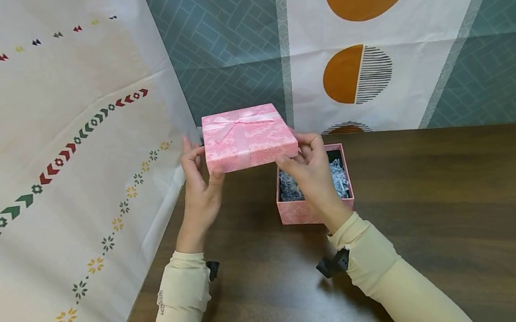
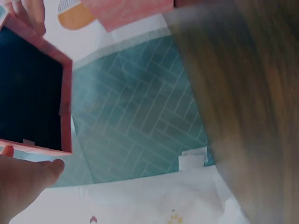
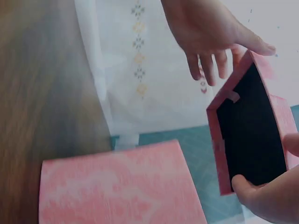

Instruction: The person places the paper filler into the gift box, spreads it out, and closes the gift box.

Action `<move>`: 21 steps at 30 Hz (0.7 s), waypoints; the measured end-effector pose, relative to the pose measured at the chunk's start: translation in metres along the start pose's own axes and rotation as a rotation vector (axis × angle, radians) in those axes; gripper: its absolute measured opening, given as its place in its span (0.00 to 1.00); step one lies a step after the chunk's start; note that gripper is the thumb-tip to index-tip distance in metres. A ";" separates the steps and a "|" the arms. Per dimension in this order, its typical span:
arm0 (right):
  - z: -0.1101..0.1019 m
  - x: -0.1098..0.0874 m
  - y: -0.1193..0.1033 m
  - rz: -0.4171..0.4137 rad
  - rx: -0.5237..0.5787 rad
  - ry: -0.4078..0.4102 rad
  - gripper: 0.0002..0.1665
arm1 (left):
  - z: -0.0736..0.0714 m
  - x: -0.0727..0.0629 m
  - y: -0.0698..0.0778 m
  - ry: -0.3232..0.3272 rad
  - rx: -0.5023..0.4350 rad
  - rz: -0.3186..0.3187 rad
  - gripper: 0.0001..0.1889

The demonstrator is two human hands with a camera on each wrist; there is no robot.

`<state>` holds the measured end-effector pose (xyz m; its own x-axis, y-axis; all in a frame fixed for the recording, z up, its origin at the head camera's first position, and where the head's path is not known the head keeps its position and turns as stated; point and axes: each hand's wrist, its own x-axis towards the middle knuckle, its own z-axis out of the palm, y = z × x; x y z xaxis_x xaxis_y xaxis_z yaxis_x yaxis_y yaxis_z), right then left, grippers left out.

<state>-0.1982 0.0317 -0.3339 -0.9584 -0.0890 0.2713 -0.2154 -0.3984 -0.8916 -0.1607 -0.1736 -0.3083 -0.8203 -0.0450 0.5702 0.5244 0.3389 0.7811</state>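
A pink patterned box lid [image 1: 250, 140] with a ribbon bow hangs in the air, tilted, between my two hands. My left hand [image 1: 200, 191] holds its left side, thumb by the near corner. At the right side my right hand [image 1: 312, 175] pinches the edge, thumb at the near corner. Both wrist views show the lid's black inside [image 3: 252, 126]. Behind my right hand, the matching pink box [image 1: 295, 213] stands uncovered on the table. Grey-blue shredded paper [image 1: 290, 186] fills it, with a dark patch at the back; my hand hides part of the contents.
The brown wooden table [image 1: 445, 222] stretches to the right and toward me. A white patterned cloth [image 1: 68, 182] hangs on the left. At the back is a teal and white curtain [image 1: 226, 39] with orange shapes.
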 end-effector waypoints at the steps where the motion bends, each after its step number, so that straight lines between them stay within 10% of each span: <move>1: -0.002 0.000 -0.001 -0.005 -0.024 -0.003 0.31 | 0.001 -0.001 -0.001 0.000 0.005 0.000 0.49; 9: -0.021 -0.005 -0.005 -0.077 -0.188 -0.055 0.35 | 0.014 -0.004 -0.024 -0.020 -0.010 0.076 0.29; 21: -0.064 -0.030 -0.017 -0.135 -0.600 0.011 0.48 | 0.055 -0.020 -0.046 -0.093 -0.085 0.002 0.29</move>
<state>-0.1780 0.1000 -0.3499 -0.9166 -0.0632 0.3948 -0.3996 0.1780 -0.8992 -0.1804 -0.1367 -0.3695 -0.8349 0.0441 0.5486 0.5401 0.2578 0.8012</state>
